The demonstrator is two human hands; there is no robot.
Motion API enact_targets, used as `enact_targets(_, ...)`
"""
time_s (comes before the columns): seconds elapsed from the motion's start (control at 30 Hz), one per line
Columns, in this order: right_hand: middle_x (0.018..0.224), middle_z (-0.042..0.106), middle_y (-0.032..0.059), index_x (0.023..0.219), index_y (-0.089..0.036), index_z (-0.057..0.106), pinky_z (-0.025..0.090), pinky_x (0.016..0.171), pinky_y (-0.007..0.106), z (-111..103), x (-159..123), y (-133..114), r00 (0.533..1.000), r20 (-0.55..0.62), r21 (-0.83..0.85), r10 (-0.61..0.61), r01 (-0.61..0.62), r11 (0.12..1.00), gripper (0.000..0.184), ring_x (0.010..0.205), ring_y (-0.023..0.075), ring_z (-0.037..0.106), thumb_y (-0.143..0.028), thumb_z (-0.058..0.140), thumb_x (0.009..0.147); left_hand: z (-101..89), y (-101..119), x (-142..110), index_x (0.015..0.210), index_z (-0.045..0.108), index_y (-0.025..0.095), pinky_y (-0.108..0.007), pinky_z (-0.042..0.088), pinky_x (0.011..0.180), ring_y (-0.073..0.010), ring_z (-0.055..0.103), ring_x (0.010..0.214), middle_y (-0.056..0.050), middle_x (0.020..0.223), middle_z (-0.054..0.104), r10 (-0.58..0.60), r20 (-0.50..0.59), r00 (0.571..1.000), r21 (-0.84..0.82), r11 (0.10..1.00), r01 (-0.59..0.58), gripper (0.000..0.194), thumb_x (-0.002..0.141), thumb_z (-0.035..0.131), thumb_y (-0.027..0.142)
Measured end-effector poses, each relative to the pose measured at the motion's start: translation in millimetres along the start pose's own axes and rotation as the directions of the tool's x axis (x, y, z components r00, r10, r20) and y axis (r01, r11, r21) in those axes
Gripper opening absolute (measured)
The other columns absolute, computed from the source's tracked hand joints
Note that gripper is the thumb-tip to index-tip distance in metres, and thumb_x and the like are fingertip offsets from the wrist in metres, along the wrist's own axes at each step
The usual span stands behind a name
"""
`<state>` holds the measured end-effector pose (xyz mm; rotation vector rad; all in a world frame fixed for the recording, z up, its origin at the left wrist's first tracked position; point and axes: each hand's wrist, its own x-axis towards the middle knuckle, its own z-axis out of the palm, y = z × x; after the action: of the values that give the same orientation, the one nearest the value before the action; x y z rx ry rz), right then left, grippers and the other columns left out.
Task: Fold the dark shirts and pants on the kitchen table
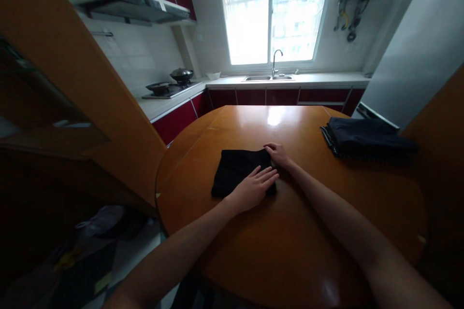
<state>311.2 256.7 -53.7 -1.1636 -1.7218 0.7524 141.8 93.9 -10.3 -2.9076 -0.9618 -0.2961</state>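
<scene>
The left hand lies flat, fingers extended, on the near right part of a folded black cloth; the right hand curls at its far right corner (whether it pinches the fabric, I cannot tell). The cloth rests on the glossy wooden counter, well left of a stack of dark folded cloths.

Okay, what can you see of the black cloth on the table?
The black cloth lies flat on the wooden table, folded into a rough rectangle. It looks like matte fabric, layers hard to make out. The left hand rests across its near right part; the right hand touches its far right corner.
</scene>
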Motion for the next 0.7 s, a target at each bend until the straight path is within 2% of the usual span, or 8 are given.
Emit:
enact_targets(0.13,0.096,0.077,0.0083,0.098,-0.014,0.075,0.053,0.082,0.031,-1,11,3,0.994,0.095,0.02,-0.048,0.046,0.999,0.029,0.087,0.0196,0.069,-0.029,0.053,0.087,4.4,3,6,0.143,0.051,0.02,-0.042,0.023,0.124,-0.0207,0.031,0.149,-0.007,0.156,0.044,0.051,-0.032,0.998,0.049,0.998,-0.049,0.046,0.099,0.043,0.012)
enact_targets(0.23,0.087,0.075,0.0059,0.103,-0.014,0.073,0.05,0.07,0.026,1,15,6,0.985,0.151,0.017,-0.084,0.083,0.996,0.032,0.076,0.0169,0.066,-0.032,0.052,0.089,9.8,5,9,0.137,0.057,0.018,-0.041,0.03,0.122,-0.0209,0.036,0.146,-0.007,0.152,0.049,0.04,-0.072,0.997,0.057,0.998,-0.036,0.039,0.1,0.045,0.012)
enact_targets(0.33,0.08,0.072,0.003,0.102,-0.016,0.071,0.046,0.067,0.025,3,17,10,0.991,0.112,-0.09,-0.066,0.076,0.993,0.03,0.069,0.0155,0.062,-0.031,0.049,0.09,16.0,6,8,0.133,0.06,0.016,-0.04,0.032,0.122,-0.0202,0.036,0.146,-0.008,0.15,0.051,0.046,-0.116,0.992,0.063,0.997,-0.038,0.036,0.099,0.047,0.01)
enact_targets(0.47,0.07,0.067,-0.0012,0.099,-0.02,0.07,0.042,0.074,0.026,2,16,9,0.999,0.05,-0.276,-0.021,0.034,0.961,0.025,0.065,0.015,0.059,-0.026,0.048,0.09,23.9,7,6,0.129,0.061,0.012,-0.039,0.033,0.122,-0.021,0.034,0.147,-0.012,0.149,0.052,0.071,-0.155,0.985,0.103,0.993,-0.055,0.033,0.098,0.049,0.01)
enact_targets(0.6,0.064,0.064,-0.0038,0.101,-0.021,0.069,0.041,0.075,0.026,1,14,5,0.999,0.052,-0.3,-0.015,0.03,0.954,0.023,0.063,0.0145,0.058,-0.026,0.049,0.09,25.7,10,5,0.129,0.062,0.008,-0.04,0.033,0.121,-0.0244,0.035,0.146,-0.014,0.148,0.052,0.082,-0.161,0.983,0.128,0.99,-0.062,0.034,0.098,0.049,0.01)
enact_targets(0.7,0.07,0.067,-0.0024,0.099,-0.021,0.07,0.043,0.075,0.026,1,15,8,0.999,0.037,-0.259,-0.001,0.011,0.966,0.023,0.067,0.0152,0.061,-0.028,0.051,0.089,13.8,18,4,0.132,0.06,0.007,-0.043,0.032,0.122,-0.0258,0.036,0.146,-0.016,0.15,0.05,0.092,-0.17,0.981,0.078,0.994,-0.079,0.038,0.095,0.05,0.013)
